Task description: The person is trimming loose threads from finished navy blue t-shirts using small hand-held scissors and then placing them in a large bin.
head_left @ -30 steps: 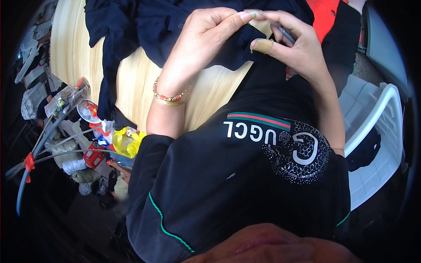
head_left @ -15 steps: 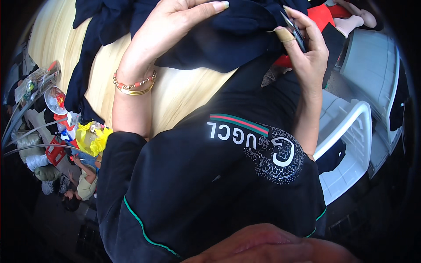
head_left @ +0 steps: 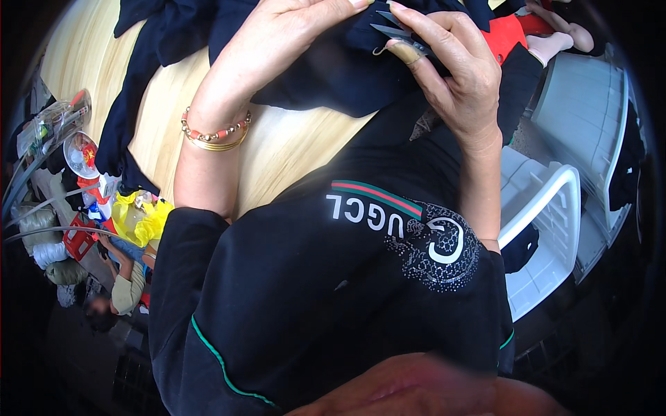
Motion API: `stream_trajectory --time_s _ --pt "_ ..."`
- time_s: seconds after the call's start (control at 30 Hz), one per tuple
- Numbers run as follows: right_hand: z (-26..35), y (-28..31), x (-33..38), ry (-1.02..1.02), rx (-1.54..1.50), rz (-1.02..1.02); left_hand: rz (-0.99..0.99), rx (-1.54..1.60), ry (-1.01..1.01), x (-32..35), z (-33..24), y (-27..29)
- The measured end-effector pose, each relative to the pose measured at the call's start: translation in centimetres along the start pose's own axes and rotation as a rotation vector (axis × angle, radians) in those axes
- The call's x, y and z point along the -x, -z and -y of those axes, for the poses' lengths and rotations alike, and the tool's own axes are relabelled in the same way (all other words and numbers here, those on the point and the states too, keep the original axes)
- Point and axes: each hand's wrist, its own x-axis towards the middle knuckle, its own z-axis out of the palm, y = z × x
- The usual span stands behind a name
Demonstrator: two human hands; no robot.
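A dark navy cloth garment [head_left: 333, 76] spreads over the light wood-grain table [head_left: 277, 142] and hangs past its near edge. My left hand [head_left: 288, 35] holds the garment at the upper edge of the picture, its fingers partly cut off there. In my right hand [head_left: 461, 66] is a pair of thread snips [head_left: 394, 32], gripped between thumb and fingers. Their two pointed blades are apart and aim left, toward my left fingertips. A tan wrap covers my right thumb tip.
White plastic chairs [head_left: 572, 229] stand at my right, dark cloth on one. At left are a yellow plastic bag [head_left: 139, 218], a clear round tub [head_left: 82, 154] and bundled rolls [head_left: 52, 253]. Another person [head_left: 128, 288] is at the lower left. Red cloth [head_left: 506, 38] lies upper right.
My right hand has moved left and slightly up with the snips, bringing the blades near my left fingertips. My left hand has shifted slightly to the right.
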Motion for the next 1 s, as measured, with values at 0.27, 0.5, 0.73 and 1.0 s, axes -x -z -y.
stream_trajectory --time_s 0.27,0.5,0.73,1.0 --pt "-1.7 -1.1 0.6 0.049 -0.041 0.01 -0.3 -0.185 0.587 0.2 -2.6 -1.1" --pt "-2.9 -2.0 1.2 0.106 -0.182 -0.035 -0.311 -0.059 0.61 -0.1 -3.0 -1.5" --pt "-2.7 -2.1 1.2 0.095 -0.175 -0.03 -0.011 0.014 0.104 0.3 -1.2 -0.1" --pt "-2.7 -2.5 1.2 0.082 -0.164 -0.052 -0.276 -0.057 0.536 0.2 -2.6 -0.9"
